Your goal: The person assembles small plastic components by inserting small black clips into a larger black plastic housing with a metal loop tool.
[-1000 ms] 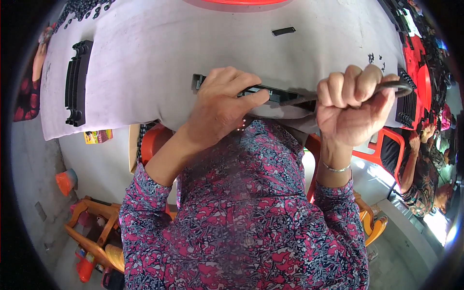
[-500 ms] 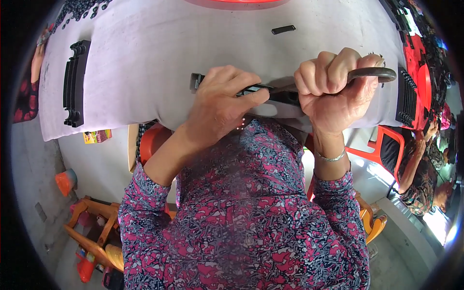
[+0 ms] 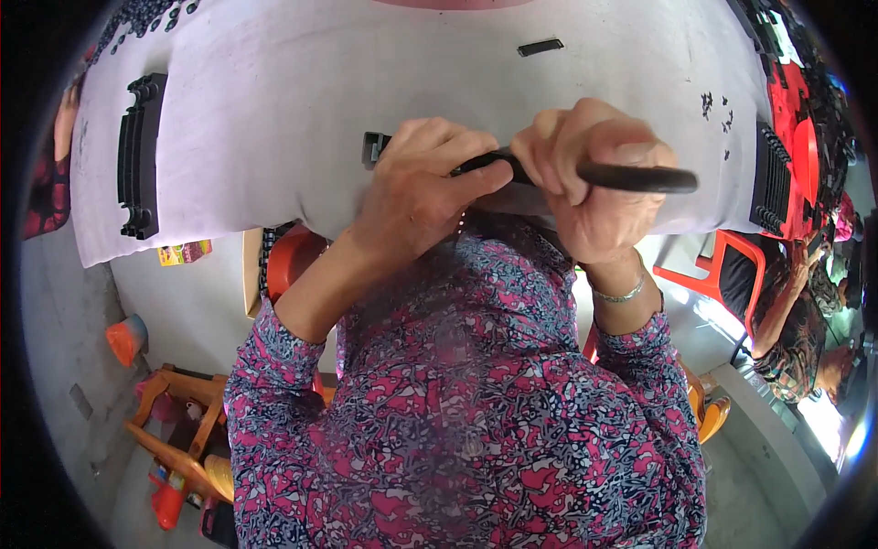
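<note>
My left hand is closed around a long black plastic part, pressing it down at the near edge of the table. Its squarish, hollow end sticks out to the left of my fingers. My right hand grips a dark metal tool with a curved loop handle, which juts out to the right of the fist. The tool's working end lies close to the plastic part, between my two hands, hidden by my fingers. My hands are almost touching.
A white cloth covers the table. Ribbed black parts stand at the left and right. A small black strip lies ahead, black scraps at right. A red chair and a co-worker's arm are at right.
My right hand has moved left, closer to my left hand, and the tool's handle has swung lower and left with it. Black scraps on the cloth that my hand covered now show. My left hand stays put.
</note>
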Motion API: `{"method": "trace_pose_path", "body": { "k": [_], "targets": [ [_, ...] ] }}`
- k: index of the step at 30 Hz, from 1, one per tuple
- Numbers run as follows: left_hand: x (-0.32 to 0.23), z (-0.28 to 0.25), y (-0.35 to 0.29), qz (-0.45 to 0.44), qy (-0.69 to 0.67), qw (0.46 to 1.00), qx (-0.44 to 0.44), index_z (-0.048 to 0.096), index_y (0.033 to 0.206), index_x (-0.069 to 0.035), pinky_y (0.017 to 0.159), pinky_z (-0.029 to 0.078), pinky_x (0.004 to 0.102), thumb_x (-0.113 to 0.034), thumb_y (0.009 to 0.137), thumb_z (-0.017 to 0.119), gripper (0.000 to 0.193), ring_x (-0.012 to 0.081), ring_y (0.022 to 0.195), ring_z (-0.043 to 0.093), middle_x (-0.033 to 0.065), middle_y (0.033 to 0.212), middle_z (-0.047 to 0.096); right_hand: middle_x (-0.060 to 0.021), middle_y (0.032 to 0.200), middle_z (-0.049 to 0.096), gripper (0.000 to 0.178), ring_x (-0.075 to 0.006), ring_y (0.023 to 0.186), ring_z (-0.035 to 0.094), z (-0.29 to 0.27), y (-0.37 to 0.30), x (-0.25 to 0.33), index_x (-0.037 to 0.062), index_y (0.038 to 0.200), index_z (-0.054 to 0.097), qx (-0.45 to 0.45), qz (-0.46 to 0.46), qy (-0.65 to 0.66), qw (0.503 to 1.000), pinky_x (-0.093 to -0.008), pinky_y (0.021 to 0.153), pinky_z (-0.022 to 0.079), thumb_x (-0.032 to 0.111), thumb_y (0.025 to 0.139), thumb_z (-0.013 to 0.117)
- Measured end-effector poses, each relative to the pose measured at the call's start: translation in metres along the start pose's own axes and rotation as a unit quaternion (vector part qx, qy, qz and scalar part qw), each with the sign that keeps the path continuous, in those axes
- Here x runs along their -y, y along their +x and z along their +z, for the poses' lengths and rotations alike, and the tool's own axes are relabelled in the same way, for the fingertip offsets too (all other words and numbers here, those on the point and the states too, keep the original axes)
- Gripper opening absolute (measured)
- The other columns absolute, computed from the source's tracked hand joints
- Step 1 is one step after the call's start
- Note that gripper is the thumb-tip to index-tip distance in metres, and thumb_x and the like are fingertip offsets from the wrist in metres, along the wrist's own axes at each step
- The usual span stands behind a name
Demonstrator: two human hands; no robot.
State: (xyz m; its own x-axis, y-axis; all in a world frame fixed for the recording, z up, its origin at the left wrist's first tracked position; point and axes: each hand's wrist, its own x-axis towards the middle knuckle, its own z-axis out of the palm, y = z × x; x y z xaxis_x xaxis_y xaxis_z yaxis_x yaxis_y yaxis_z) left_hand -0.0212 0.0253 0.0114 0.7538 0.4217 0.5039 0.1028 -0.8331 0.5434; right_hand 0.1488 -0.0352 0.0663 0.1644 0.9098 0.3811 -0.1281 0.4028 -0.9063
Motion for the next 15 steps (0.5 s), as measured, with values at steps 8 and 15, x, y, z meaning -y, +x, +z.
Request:
{"method": "trace_pose_path", "body": {
  "k": [8,15],
  "targets": [
    [0.001,0.002,0.001,0.010,0.005,1.000,0.001,0.067,0.098,-0.012,0.082,0.044,0.0394,-0.007,0.069,0.067,0.029,0.0248,0.092,0.059,0.0049,0.104,0.062,0.0016,0.061,0.035,0.033,-0.0084,0.054,0.030,0.006,0.013,0.003,0.0055,0.069,0.039,-0.001,0.021,0.204,0.979,-0.0270,0.049,0.025,0.019,0.098,0.046],
    [0.002,0.002,0.001,0.009,0.004,1.000,-0.012,0.067,0.098,-0.013,0.081,0.045,0.0386,-0.008,0.068,0.069,0.030,0.0237,0.092,0.058,0.0039,0.102,0.062,0.0035,0.056,0.029,0.051,-0.0098,0.051,0.026,0.013,0.009,0.007,0.0106,0.060,0.034,-0.033,0.042,0.050,0.997,-0.0276,0.047,0.023,0.036,0.103,0.041]
  ]
}}
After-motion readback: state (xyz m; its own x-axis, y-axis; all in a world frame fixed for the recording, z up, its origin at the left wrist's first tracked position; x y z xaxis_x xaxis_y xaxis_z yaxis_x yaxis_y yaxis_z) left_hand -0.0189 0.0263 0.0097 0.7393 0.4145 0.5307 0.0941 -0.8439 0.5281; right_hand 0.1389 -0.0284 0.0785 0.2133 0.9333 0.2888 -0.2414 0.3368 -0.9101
